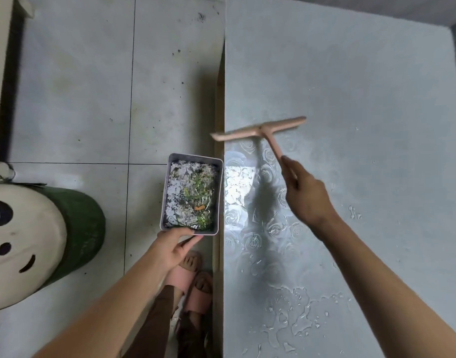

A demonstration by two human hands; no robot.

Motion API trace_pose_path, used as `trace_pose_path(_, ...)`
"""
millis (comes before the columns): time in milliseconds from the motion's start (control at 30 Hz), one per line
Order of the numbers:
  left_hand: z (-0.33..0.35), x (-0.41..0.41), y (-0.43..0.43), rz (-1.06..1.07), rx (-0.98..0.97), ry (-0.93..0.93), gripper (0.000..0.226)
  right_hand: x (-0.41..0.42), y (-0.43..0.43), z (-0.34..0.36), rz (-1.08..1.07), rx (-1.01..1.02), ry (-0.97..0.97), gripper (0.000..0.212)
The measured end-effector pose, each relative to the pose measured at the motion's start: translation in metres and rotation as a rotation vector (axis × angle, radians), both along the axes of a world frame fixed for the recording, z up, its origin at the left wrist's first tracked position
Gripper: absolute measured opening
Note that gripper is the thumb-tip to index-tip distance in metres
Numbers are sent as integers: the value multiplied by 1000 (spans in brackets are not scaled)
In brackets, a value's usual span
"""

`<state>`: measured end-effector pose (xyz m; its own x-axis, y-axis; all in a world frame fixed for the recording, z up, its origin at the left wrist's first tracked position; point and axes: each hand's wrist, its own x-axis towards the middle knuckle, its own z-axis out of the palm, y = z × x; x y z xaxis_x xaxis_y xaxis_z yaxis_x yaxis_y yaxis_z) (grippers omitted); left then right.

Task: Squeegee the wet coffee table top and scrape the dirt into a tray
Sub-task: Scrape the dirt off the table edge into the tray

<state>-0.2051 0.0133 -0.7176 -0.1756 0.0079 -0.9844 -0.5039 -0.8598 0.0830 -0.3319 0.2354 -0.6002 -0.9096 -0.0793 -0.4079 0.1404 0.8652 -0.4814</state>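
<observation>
Head: squeegee [259, 129] blade lies L-R, handle toward R hand [307, 195].

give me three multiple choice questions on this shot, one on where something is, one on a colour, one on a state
1. Where is the tray?
A) on the floor
B) on the panda stool
C) held at the left edge of the table

2. What colour is the squeegee?
A) pink
B) blue
C) black

3. What state is the tray in?
A) empty
B) holding dirt and green scraps
C) upside down

Answers: 1 C, the left hand grips its near end beside the table edge; 2 A, blade and handle are pale pink; 3 B, dark grit and green bits cover its bottom.
</observation>
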Motion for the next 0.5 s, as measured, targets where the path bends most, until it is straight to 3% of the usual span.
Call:
trace_pose_path(267,9,16,-11,17,24,12,37,133,48,27,38,145,-49,44)
trace_pose_path(500,29,25,-16,-98,-20,-24,23,40,9,48,123,136,69,45)
